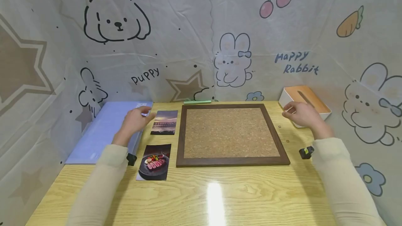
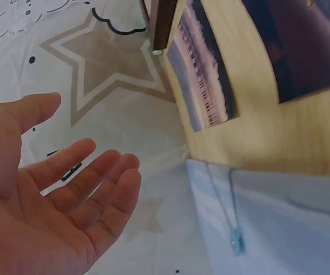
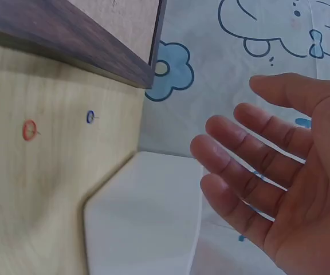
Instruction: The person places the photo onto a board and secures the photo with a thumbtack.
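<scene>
My left hand [image 1: 135, 120], its fingers loosely bent and nothing in them, hovers between a flat pale-blue case [image 1: 103, 128] and a photo of a pier at sunset [image 1: 164, 123]. Nearer me lies a photo of sliced steak on a dark plate [image 1: 155, 163]. A dark-framed cork board [image 1: 230, 133] lies flat in the middle of the table. On the other side, my right hand [image 1: 303, 114] is also raised and holds nothing, its fingers relaxed beside a white box with a wooden top [image 1: 315, 102]. Red [image 3: 30, 130] and blue [image 3: 90, 117] pushpins rest on the wood near the board.
A pale green pen-like stick [image 1: 197, 102] lies behind the board against the patterned cloth wall [image 1: 188, 37]. The cloth also rises along both sides of the wooden table [image 1: 251, 194]. A teal tag on a cord [image 2: 237, 242] shows on the case.
</scene>
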A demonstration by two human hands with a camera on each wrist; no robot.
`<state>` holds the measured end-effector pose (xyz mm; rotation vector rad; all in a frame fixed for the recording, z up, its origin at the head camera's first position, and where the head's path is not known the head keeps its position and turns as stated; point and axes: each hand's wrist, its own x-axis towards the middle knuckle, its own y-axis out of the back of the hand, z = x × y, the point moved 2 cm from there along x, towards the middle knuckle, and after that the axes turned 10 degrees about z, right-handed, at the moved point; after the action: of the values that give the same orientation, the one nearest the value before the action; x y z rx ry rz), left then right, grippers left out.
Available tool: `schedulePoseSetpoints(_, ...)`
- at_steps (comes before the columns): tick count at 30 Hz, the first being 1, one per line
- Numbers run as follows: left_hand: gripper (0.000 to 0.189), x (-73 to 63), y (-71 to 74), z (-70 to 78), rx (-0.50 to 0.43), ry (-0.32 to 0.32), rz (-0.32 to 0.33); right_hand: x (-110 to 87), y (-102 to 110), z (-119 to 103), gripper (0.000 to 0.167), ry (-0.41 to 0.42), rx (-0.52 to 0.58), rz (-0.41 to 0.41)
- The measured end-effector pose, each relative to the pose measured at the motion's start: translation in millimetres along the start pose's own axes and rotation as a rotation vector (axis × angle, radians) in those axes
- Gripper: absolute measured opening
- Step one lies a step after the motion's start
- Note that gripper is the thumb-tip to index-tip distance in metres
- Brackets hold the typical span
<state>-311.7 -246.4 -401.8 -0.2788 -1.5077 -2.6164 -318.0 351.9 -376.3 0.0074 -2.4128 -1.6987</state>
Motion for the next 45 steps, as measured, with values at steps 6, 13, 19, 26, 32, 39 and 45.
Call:
schedulePoseSetpoints(6, 0.06, -1.5, -11.4, -3.2, -0.074, 0.059, 0.02, -2.2, -10, 2, 0.041, -0.024, 0.083, 0.009)
schedulePoseSetpoints(13, 0.061, -5.2, -26.3, -10.1, -0.114, 0.125, 0.018, -2.6, -25, 14, 0.035, -0.075, 0.14, -0.004)
schedulePoseSetpoints(19, 0.061, -6.8, -38.2, -17.3, -0.137, 0.145, 0.004, -5.9, -37, 27, 0.037, -0.101, 0.233, -0.044)
schedulePoseSetpoints(26, 0.062, -10.7, -47.1, -22.0, -0.174, 0.225, -0.017, -8.3, -51, 39, 0.038, -0.19, 0.33, -0.093)
schedulePoseSetpoints(32, 0.063, -12.5, -52.4, -23.2, -0.195, 0.276, -0.046, -4.4, -61, 48, 0.037, -0.237, 0.357, -0.134)
schedulePoseSetpoints(39, 0.064, -11.5, -57.0, -23.5, -0.16, 0.283, -0.07, -0.8, -69, 54, 0.033, -0.267, 0.362, -0.131)
schedulePoseSetpoints(45, 0.062, -10.1, -61.0, -22.1, -0.147, 0.286, -0.064, 0.9, -73, 51, 0.031, -0.284, 0.335, -0.126)
